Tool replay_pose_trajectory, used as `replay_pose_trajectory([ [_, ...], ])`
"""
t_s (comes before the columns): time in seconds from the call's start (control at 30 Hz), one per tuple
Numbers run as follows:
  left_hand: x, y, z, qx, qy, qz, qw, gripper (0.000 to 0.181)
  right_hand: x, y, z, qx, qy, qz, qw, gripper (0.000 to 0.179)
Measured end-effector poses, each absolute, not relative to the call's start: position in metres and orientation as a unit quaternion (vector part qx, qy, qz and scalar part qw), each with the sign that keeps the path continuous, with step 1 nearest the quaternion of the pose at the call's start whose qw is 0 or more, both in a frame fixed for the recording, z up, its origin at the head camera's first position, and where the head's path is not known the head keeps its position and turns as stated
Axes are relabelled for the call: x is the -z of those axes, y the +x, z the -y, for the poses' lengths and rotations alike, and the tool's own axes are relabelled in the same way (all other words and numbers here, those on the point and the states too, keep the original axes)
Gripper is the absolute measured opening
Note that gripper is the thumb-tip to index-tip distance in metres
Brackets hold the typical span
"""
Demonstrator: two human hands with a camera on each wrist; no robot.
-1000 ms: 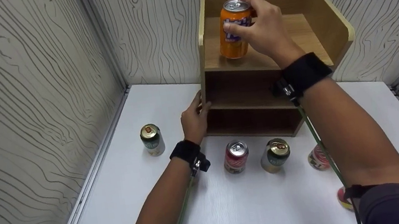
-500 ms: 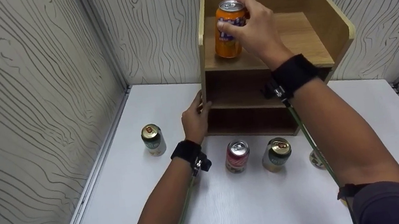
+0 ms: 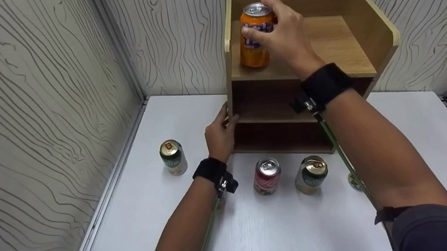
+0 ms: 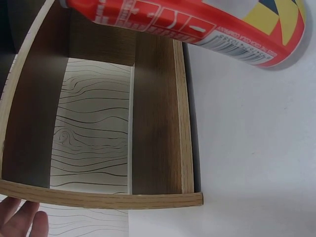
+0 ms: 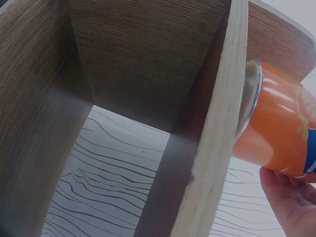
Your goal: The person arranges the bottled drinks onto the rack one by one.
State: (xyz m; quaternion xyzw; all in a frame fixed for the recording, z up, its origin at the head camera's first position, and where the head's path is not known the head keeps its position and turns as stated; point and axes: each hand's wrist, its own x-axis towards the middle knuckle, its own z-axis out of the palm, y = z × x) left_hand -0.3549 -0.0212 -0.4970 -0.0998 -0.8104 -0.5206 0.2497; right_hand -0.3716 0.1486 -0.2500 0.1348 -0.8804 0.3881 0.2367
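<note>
My right hand (image 3: pixel 287 37) holds an orange soda can (image 3: pixel 254 55) upright at the left of the top shelf of a small wooden shelf unit (image 3: pixel 333 42). Its thumb lies across the label and a finger reaches the top rim. In the right wrist view, the base of the orange can (image 5: pixel 276 118) shows just past the board's front edge, with fingertips (image 5: pixel 281 192) against its side. My left hand (image 3: pixel 220 136) grips the unit's left side panel, thumb at the front edge and fingers along the outside. Those fingers (image 4: pixel 22 217) show at the lower left of the left wrist view.
On the white table (image 3: pixel 256 242) stand a red can (image 3: pixel 267 178), a green-and-gold can (image 3: pixel 311 176) and another green-and-gold can (image 3: pixel 173 160) farther left. A can (image 3: pixel 354 181) is partly hidden by my right forearm. A patterned wall (image 3: pixel 178 40) rises behind the unit.
My right hand has carried the orange can a little left, toward the left side panel, and slightly lower in the view. The left hand keeps its place on the shelf unit.
</note>
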Motion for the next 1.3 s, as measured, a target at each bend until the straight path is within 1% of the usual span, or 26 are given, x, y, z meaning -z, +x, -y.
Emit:
replay_pose_trajectory([
  [0.33, 0.4956, -0.3542, 0.02, 0.519, -0.106, 0.807, 0.26, 0.05, 0.2534, -0.374, -0.1499, -0.394, 0.133, 0.877, 0.242, 0.078],
  [0.67, 0.4988, -0.3556, 0.0205, 0.527, -0.124, 0.8, 0.261, 0.051, 0.2549, -0.3737, -0.1522, -0.382, 0.146, 0.874, 0.263, 0.077],
  [1.0, 0.4979, -0.3563, 0.0211, 0.528, -0.125, 0.796, 0.267, 0.05, 0.2533, -0.3721, -0.1518, -0.368, 0.136, 0.887, 0.243, 0.086],
  [1.3, 0.4995, -0.3553, 0.0233, 0.53, -0.115, 0.8, 0.259, 0.05, 0.251, -0.369, -0.1547, -0.349, 0.145, 0.893, 0.245, 0.084],
])
